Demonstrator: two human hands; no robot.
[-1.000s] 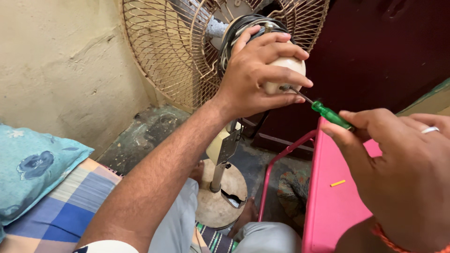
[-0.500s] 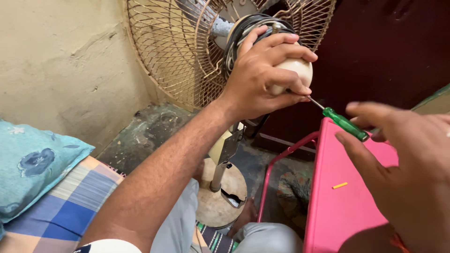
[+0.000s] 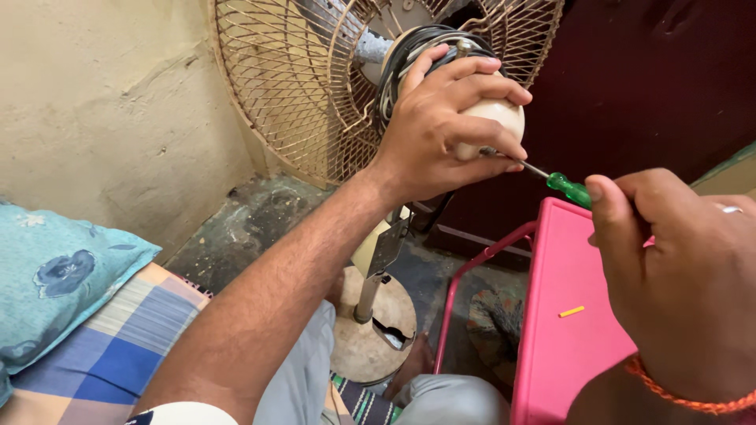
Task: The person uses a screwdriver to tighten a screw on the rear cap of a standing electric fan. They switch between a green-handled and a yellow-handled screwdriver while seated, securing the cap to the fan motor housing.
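**Screwdriver at the back of the fan motor, housing not yet off**

The left hand [image 3: 449,118] wraps around the cream motor housing [image 3: 496,118] at the back of the fan [image 3: 315,86], fingers curled over it and pressed firmly to steady it. The right hand [image 3: 677,267] is closed around the green-handled screwdriver [image 3: 568,187], thumb and fingers pinching the handle; its thin metal shaft runs up and left, and the tip meets the housing just under the left hand's fingers (the exact screw is hidden by them).

As far as can be judged, the work is at an early or middle stage: the housing sits in place on the motor, the wire guard [image 3: 268,94] is whole, and no loose screws show anywhere.

Room is tight. The wall [image 3: 102,110] stands just left of the guard, a dark door [image 3: 646,86] is close behind the fan, and the pink stool [image 3: 567,338] lies right under the right hand, its edge near the fan's round base [image 3: 378,330]. A small yellow piece [image 3: 572,312] lies on the stool. A blue pillow [image 3: 55,275] rests on a checked mat [image 3: 102,354] at the lower left, well apart from the hands.
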